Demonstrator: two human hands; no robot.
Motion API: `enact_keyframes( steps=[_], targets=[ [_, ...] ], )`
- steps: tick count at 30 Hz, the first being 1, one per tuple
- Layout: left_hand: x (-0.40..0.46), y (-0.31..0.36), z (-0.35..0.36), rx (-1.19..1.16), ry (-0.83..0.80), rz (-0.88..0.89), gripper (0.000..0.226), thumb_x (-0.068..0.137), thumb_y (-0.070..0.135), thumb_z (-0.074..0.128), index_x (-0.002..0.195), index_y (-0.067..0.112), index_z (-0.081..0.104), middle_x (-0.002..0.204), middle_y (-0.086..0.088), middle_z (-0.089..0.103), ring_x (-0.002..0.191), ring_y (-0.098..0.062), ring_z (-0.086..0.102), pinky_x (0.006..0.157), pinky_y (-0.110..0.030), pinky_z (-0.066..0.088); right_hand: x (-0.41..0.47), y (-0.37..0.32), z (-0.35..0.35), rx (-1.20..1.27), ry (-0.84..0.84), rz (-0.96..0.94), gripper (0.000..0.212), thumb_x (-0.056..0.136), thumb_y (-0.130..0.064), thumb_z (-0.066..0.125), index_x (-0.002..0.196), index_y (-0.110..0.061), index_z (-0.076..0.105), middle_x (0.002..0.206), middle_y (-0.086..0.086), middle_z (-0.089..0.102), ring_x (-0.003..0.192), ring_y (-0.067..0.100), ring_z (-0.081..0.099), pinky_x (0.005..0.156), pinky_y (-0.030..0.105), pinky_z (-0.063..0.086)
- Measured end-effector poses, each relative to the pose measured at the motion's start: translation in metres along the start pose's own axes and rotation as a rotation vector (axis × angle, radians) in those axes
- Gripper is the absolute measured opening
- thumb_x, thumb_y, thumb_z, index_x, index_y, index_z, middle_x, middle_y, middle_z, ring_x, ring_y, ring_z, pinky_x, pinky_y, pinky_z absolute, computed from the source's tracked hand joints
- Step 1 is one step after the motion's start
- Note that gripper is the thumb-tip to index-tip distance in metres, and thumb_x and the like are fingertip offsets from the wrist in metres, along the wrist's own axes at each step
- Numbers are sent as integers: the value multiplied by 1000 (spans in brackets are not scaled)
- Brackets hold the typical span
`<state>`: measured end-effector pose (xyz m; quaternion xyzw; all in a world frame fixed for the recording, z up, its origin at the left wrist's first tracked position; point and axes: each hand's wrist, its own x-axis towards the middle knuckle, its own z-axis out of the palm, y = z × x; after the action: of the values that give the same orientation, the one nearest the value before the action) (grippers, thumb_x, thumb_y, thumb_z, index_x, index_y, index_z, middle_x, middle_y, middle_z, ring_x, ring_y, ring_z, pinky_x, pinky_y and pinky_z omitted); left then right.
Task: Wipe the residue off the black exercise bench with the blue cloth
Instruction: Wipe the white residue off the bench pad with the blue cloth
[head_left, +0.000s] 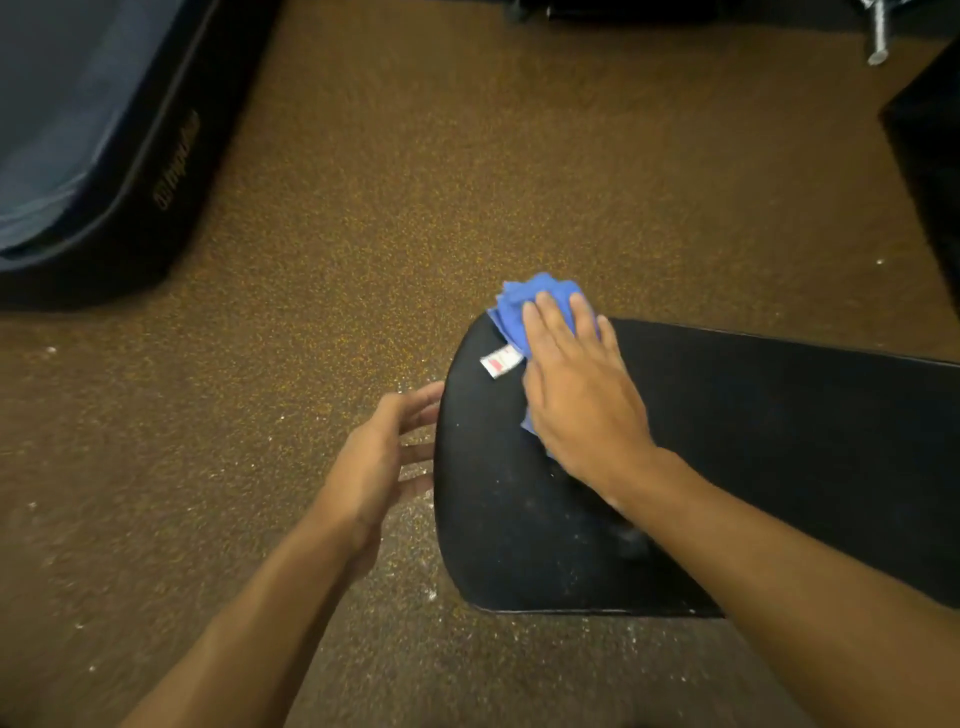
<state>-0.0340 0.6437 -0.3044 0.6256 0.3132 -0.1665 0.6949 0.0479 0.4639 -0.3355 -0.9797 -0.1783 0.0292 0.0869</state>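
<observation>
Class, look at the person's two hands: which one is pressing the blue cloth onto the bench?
The right hand: it lies flat on the blue cloth atop the black bench. The left hand hovers beside the bench's end, holding nothing.

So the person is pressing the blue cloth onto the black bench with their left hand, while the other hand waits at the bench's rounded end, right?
Not quite: the head view shows the right hand pressing the blue cloth flat onto the black bench. It is the left hand that waits at the bench's rounded end, fingers open.

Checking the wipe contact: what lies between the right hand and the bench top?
In the head view, the blue cloth lies between the right hand and the black bench.
</observation>
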Motion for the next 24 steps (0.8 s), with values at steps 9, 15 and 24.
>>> enact_keyframes(
  steps=[9,15,24],
  targets=[
    [2,3,-3,-46,11,-41,53,101,53,29,120,31,73,123,6,71,102,-19,66,78,-36,47,-67,16,-6,-43,-102,-429,59,97,-27,31,154,-11,36,163,6,34,154,30,19,121,50,20],
    [10,-2,-6,-75,3,-81,65,99,61,21,122,29,73,125,4,71,107,-22,63,85,-40,48,-11,-28,7,43,9,-133,62,95,-27,25,152,-7,39,160,10,38,152,37,21,121,56,20],
    [6,-7,-8,-62,-11,-146,73,97,67,15,120,30,74,124,6,72,104,-21,63,84,-40,46,-65,1,9,-37,-62,-402,59,96,-28,33,152,-10,40,160,7,40,151,32,26,120,52,25]
  ],
)
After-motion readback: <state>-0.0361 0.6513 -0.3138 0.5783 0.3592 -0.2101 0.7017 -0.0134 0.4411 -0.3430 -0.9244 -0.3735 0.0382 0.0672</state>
